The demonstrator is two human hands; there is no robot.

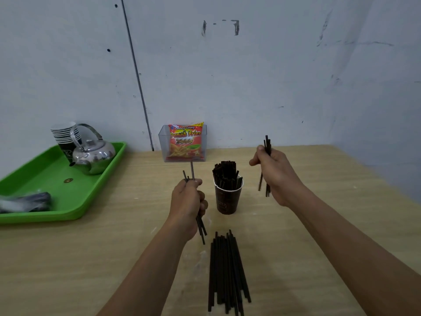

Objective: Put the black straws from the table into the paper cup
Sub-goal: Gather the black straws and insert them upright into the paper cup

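A dark paper cup (226, 201) stands upright in the middle of the wooden table, holding several black straws (225, 173) that stick out of its top. A pile of black straws (226, 271) lies flat on the table nearer to me. My left hand (188, 201) is left of the cup and grips a few black straws upright. My right hand (276, 173) is raised to the right of the cup, closed on a small bunch of black straws (267, 142) held almost vertical.
A green tray (57, 201) at the left carries a metal kettle (94, 153), a stack of paper cups (65, 136) and a dark wrapped bundle (25, 201). A clear box with a snack bag (185, 142) stands against the wall behind the cup.
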